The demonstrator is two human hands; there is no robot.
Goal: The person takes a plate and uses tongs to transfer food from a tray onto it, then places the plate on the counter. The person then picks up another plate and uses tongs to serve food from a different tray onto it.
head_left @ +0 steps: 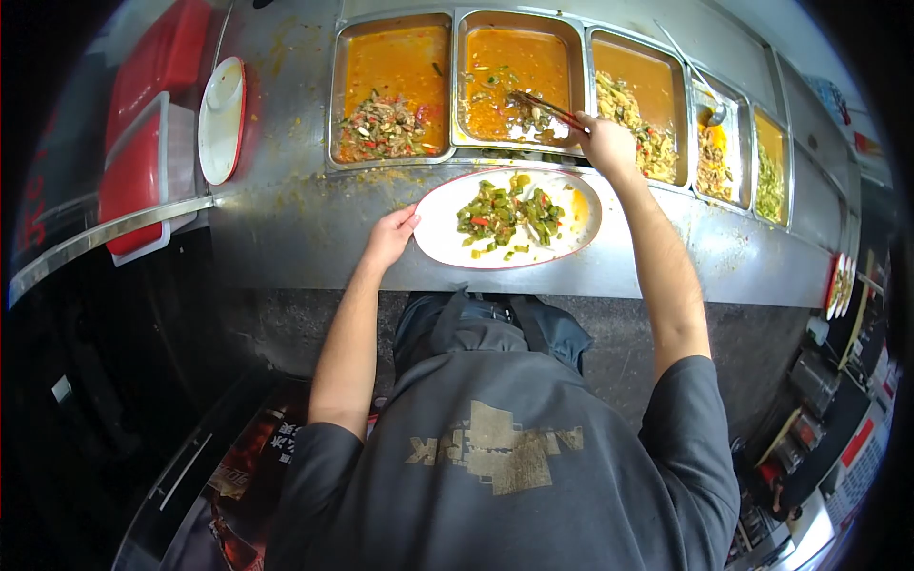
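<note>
My left hand [388, 238] grips the left rim of a white oval plate [438, 225] with a red edge. Chopped green peppers with red bits [495, 214] lie in the plate's middle, with a smear of orange sauce at its right end. Beyond the plate, my right hand [607, 145] is closed around dark chopsticks [550, 108]. Their tips reach into a steel pan [457, 86] of orange, oily broth, beside some darker food pieces. Whether the tips pinch a piece is too small to tell.
More steel pans stand in the row, including a left one [335, 105] with meat and broth. A ladle [714, 112] rests in a pan at right. An oval plate [221, 143] and red containers [143, 181] are at left. The steel counter [314, 257] has food scraps.
</note>
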